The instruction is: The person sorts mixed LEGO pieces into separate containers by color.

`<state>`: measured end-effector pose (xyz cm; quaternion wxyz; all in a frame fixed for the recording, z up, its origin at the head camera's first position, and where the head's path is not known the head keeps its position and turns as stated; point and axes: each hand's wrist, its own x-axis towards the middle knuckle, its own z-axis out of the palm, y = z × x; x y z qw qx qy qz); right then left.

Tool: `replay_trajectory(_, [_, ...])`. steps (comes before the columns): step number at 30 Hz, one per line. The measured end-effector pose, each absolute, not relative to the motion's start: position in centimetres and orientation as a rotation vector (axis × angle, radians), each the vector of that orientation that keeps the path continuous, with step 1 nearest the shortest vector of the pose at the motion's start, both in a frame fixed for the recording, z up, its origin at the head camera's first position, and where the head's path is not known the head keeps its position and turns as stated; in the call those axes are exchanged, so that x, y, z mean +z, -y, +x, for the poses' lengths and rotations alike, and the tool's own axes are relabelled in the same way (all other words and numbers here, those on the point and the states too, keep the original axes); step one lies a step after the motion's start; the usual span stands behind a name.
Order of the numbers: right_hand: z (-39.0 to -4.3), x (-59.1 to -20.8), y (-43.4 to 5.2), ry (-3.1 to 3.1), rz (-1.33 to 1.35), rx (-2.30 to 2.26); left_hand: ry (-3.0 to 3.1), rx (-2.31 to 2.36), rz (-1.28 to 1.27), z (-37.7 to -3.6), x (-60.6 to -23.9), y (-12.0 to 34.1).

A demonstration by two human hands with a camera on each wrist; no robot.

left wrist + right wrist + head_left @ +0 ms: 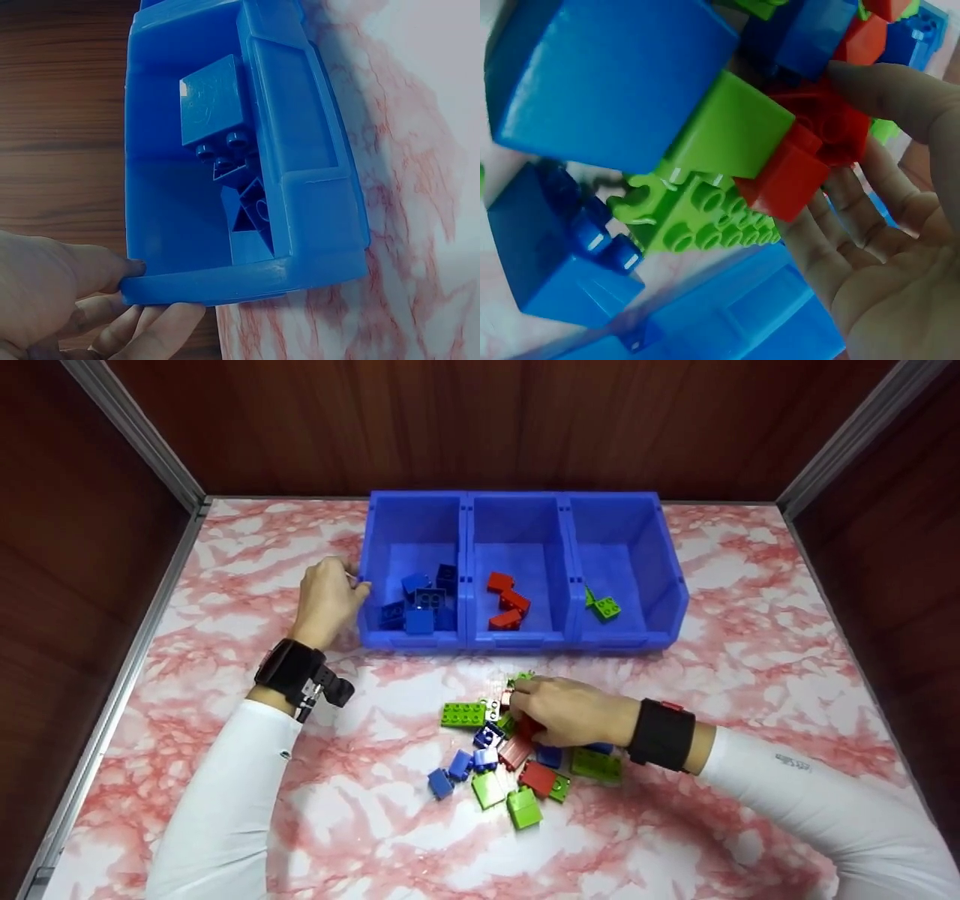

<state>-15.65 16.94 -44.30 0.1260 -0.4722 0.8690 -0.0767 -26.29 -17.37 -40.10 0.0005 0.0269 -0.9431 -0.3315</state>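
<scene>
Two white sleeves (217, 802); left hand (328, 594) pinches bin (637, 642); right hand (576, 711) grips red brick (845, 129); mid-bin, three red bricks (515, 601).

Tabletop (405, 855), flat, white with pinkish-red marbling. Set on it toward the far edge: one three-compartment bin of blue plastic (525, 643); nearer, a loose heap of studded plastic toy bricks (488, 790) in red, blue and bright green.
</scene>
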Motion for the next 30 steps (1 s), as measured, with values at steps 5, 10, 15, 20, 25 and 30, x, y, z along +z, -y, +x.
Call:
replay_trajectory(5, [-16.1, -42.8, -16.8, -2.515, -1.363, -0.292, 2.964, -1.030, 0.093, -26.4, -40.0, 17.3])
replay_trajectory(10, [-17.0, -40.4, -16.3, -2.499, -1.325, -0.358, 2.955, -0.996, 0.065, -26.4, -40.0, 17.4])
replay_trajectory(15, [-18.7, -37.8, -15.8, -2.509, -1.326, -0.407, 2.937, -0.978, 0.047, -26.5, -40.2, 17.4])
replay_trajectory(20, [-21.0, -35.6, -15.2, -2.586, -1.333, -0.411, 2.936, -0.988, 0.049, -26.5, -40.4, 17.5])
replay_trajectory(25, [-23.4, -34.1, -14.7, -2.665, -1.308, -0.407, 2.942, -0.983, 0.058, -26.4, -40.4, 17.5])
replay_trajectory(30, [-26.2, -33.4, -14.0, -2.719, -1.213, -0.381, 2.928, -0.986, 0.050, -26.4, -40.5, 17.5])
